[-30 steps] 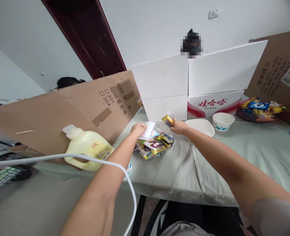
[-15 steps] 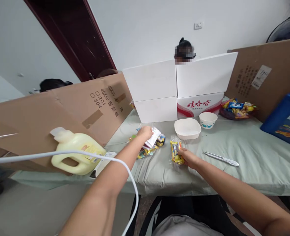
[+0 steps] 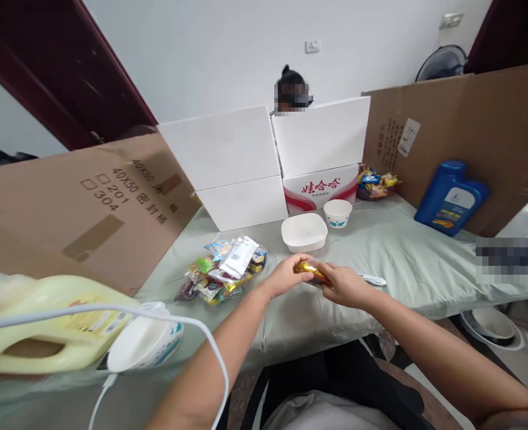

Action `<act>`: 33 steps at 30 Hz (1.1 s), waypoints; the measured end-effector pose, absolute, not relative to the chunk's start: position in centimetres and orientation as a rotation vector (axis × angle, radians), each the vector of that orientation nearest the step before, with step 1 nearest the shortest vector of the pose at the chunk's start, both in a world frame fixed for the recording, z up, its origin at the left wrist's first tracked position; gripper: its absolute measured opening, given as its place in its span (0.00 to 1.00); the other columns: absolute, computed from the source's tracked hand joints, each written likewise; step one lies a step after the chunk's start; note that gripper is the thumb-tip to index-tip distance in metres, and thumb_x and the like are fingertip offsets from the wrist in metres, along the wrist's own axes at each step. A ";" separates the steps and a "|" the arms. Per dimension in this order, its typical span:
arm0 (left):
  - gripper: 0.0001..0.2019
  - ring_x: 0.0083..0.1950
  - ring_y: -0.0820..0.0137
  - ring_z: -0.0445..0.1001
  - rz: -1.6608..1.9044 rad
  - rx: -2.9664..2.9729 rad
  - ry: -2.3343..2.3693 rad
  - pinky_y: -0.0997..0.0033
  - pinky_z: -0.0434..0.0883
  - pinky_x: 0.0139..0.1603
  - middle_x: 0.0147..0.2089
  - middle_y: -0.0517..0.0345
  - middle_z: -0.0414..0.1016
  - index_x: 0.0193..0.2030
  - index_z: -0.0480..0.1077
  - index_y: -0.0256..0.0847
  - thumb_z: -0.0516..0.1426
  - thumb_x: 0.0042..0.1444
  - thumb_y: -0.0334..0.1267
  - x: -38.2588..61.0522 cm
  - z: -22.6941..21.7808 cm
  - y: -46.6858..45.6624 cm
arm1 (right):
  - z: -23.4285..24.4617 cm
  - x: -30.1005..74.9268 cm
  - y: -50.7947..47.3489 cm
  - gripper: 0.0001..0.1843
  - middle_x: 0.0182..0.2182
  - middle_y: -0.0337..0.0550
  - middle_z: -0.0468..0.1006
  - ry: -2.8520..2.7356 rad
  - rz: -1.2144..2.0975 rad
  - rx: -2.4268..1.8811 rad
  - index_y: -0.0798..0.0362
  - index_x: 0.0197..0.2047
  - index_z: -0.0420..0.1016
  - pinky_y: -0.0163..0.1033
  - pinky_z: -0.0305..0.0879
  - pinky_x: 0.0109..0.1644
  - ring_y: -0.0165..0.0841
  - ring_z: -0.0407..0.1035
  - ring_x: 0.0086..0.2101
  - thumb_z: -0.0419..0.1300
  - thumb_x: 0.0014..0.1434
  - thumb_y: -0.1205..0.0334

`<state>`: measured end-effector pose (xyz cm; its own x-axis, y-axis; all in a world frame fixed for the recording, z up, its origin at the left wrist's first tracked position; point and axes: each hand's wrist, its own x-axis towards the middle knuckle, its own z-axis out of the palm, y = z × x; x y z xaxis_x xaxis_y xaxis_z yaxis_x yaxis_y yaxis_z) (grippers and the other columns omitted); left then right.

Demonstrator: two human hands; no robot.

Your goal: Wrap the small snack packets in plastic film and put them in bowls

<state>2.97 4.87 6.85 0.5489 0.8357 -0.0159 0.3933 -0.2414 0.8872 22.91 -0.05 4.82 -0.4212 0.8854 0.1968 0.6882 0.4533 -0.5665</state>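
Observation:
A yellow-wrapped snack packet [image 3: 311,270] is between my two hands above the front half of the table. My left hand [image 3: 286,275] is closed on its left end, and my right hand [image 3: 345,285] grips the right end, fingers covering much of it. To the left lies a pile of wrapped snacks [image 3: 214,286] in clear and coloured wrappers, topped by a white packet [image 3: 238,258]. Just beyond my hands stands a shallow white tray [image 3: 304,243], with a white paper bowl [image 3: 337,216] at its right. A white-handled tool [image 3: 374,279] lies partly hidden behind my right hand.
White boxes [image 3: 241,158] stand across the back. Brown cardboard panels [image 3: 125,203] flank both sides. A pale yellow jug [image 3: 71,322], another bowl [image 3: 143,346] and a white cable [image 3: 192,322] are at left. A candy dish [image 3: 375,192] and blue bottle [image 3: 450,200] stand right.
My left hand has left the snack pile and moved right to meet my right hand, and both now hold the yellow packet, lifted off the table. The view has turned right.

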 end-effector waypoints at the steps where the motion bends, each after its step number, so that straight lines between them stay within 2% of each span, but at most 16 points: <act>1: 0.25 0.53 0.61 0.74 0.633 1.768 0.958 0.63 0.71 0.52 0.54 0.49 0.75 0.55 0.68 0.40 0.63 0.50 0.43 3.2 6.0 4.5 | 4.8 23.6 -0.6 0.35 0.42 0.45 0.77 -2.287 0.451 -1.326 0.46 0.64 0.62 0.40 0.67 0.40 0.37 0.73 0.35 0.55 0.52 0.69; 4: 0.24 0.52 0.61 0.74 0.715 1.658 0.924 0.63 0.71 0.51 0.51 0.49 0.75 0.52 0.69 0.40 0.65 0.49 0.46 3.0 3.4 3.5 | 3.7 24.9 -1.8 0.35 0.45 0.46 0.76 -2.237 0.382 -1.319 0.46 0.65 0.59 0.42 0.68 0.42 0.37 0.74 0.36 0.56 0.53 0.68; 8: 0.16 0.49 0.63 0.75 0.737 1.699 1.024 0.64 0.72 0.49 0.47 0.51 0.77 0.46 0.71 0.40 0.63 0.51 0.42 1.9 0.6 2.2 | 0.2 25.2 -2.5 0.33 0.47 0.48 0.73 -1.885 0.476 -1.311 0.48 0.63 0.59 0.45 0.71 0.45 0.38 0.72 0.42 0.60 0.54 0.64; 11: 0.12 0.49 0.63 0.75 0.794 1.935 1.080 0.62 0.72 0.51 0.46 0.53 0.76 0.43 0.72 0.42 0.62 0.51 0.35 1.2 0.0 1.0 | -1.9 24.9 -3.4 0.23 0.45 0.48 0.73 -1.808 0.456 -1.349 0.49 0.54 0.68 0.51 0.71 0.49 0.42 0.71 0.46 0.63 0.54 0.61; 14: 0.10 0.51 0.64 0.73 0.924 2.266 1.016 0.59 0.72 0.53 0.45 0.54 0.77 0.42 0.72 0.44 0.58 0.54 0.28 1.1 0.3 0.0 | -2.2 24.5 -4.3 0.15 0.45 0.50 0.73 -1.848 0.378 -1.317 0.49 0.49 0.72 0.53 0.70 0.51 0.43 0.69 0.47 0.59 0.58 0.64; 17: 0.15 0.55 0.63 0.71 0.962 2.554 0.958 0.55 0.70 0.58 0.50 0.53 0.76 0.45 0.71 0.46 0.52 0.56 0.24 1.2 0.3 -0.4 | -1.3 24.3 -4.6 0.23 0.49 0.50 0.72 -1.919 0.325 -1.229 0.48 0.54 0.70 0.53 0.69 0.54 0.41 0.68 0.51 0.51 0.58 0.73; 20: 0.15 0.60 0.59 0.69 0.833 2.662 0.969 0.51 0.69 0.60 0.56 0.49 0.72 0.51 0.69 0.45 0.56 0.56 0.30 1.2 -0.2 -0.8 | -0.6 24.7 -4.5 0.28 0.52 0.50 0.71 -2.048 0.300 -1.162 0.48 0.55 0.70 0.55 0.65 0.58 0.42 0.64 0.55 0.50 0.52 0.76; 22: 0.18 0.63 0.56 0.66 0.782 2.637 0.963 0.49 0.67 0.61 0.59 0.46 0.70 0.53 0.67 0.44 0.60 0.56 0.38 1.2 -0.7 -1.1 | -0.6 25.4 -4.7 0.26 0.54 0.51 0.69 -2.003 0.309 -1.216 0.48 0.55 0.69 0.56 0.64 0.58 0.44 0.63 0.56 0.52 0.53 0.73; 24: 0.18 0.65 0.55 0.64 0.829 2.580 0.982 0.48 0.66 0.63 0.61 0.45 0.69 0.55 0.66 0.44 0.58 0.59 0.43 1.3 -1.1 -1.6 | -0.9 26.1 -4.9 0.23 0.55 0.53 0.68 -1.810 0.321 -1.396 0.48 0.57 0.67 0.55 0.68 0.54 0.44 0.67 0.52 0.55 0.58 0.63; 27: 0.13 0.64 0.60 0.67 0.970 2.487 1.075 0.51 0.66 0.63 0.58 0.48 0.72 0.55 0.66 0.44 0.50 0.65 0.38 2.0 -1.4 -2.0 | -1.2 26.5 -4.9 0.27 0.49 0.55 0.71 -1.550 0.415 -1.666 0.52 0.60 0.63 0.51 0.73 0.43 0.41 0.72 0.39 0.56 0.60 0.50; 29: 0.12 0.63 0.62 0.68 1.019 2.478 1.108 0.53 0.67 0.62 0.55 0.51 0.75 0.52 0.68 0.45 0.48 0.66 0.34 2.4 -1.6 -2.2 | -1.2 26.0 -4.6 0.28 0.47 0.54 0.73 -1.549 0.507 -1.663 0.53 0.61 0.62 0.49 0.73 0.41 0.40 0.72 0.38 0.54 0.62 0.49; 31: 0.11 0.63 0.62 0.68 1.029 2.521 1.088 0.53 0.66 0.62 0.54 0.52 0.76 0.49 0.70 0.45 0.49 0.65 0.32 2.7 -1.8 -2.3 | -0.8 24.8 -4.4 0.23 0.47 0.53 0.75 -1.673 0.517 -1.512 0.53 0.60 0.64 0.50 0.72 0.46 0.41 0.72 0.43 0.52 0.64 0.54; 33: 0.11 0.64 0.62 0.66 1.032 2.569 1.076 0.52 0.65 0.63 0.54 0.53 0.76 0.50 0.70 0.45 0.50 0.65 0.32 2.6 -1.9 -2.4 | -0.3 23.2 -4.5 0.19 0.49 0.51 0.76 -1.872 0.450 -1.326 0.51 0.57 0.67 0.52 0.68 0.54 0.42 0.69 0.50 0.50 0.65 0.60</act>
